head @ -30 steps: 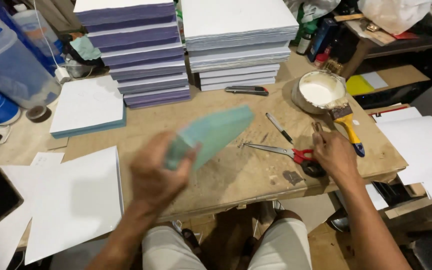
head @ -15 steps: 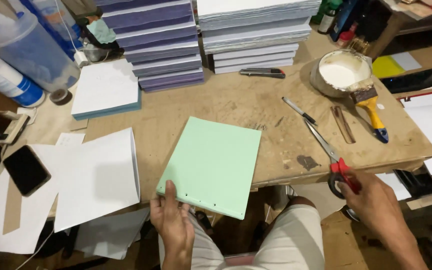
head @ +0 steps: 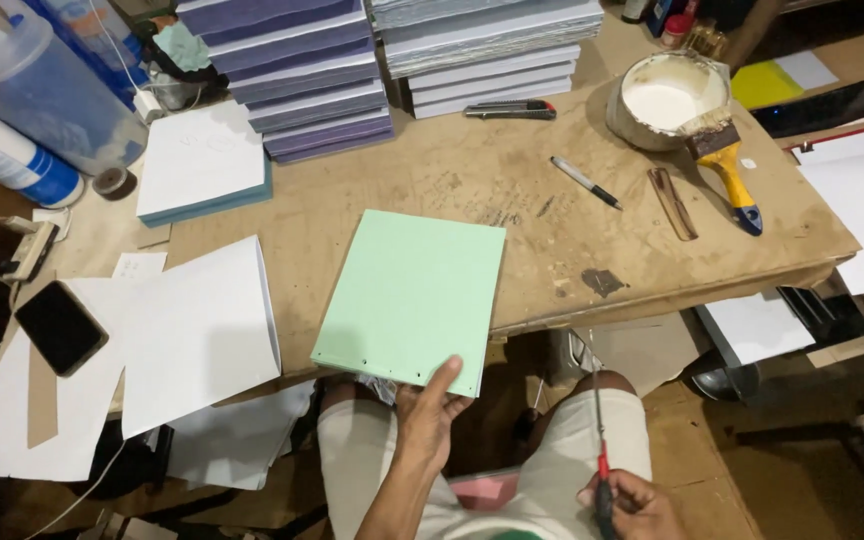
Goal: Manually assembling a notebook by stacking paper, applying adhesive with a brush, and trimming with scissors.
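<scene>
A pale green booklet [head: 412, 295] lies flat on the brown work table [head: 512, 190], its near edge hanging over the table's front. My left hand [head: 424, 415] grips that near edge, thumb on top. My right hand [head: 624, 505] is low by my lap, closed around the red-handled scissors [head: 600, 455], whose blades point up.
Stacks of purple-edged [head: 297, 75] and white-edged booklets [head: 497, 50] stand at the back. A tin of white glue [head: 667, 100] with a yellow-handled brush [head: 727, 165], a pen [head: 584, 182], a utility knife [head: 510, 109], white sheets [head: 197, 320] and a phone [head: 60, 326] lie around.
The green booklet went from held up in the air to flat on the table. My right hand took the scissors off the table and dropped to my lap.
</scene>
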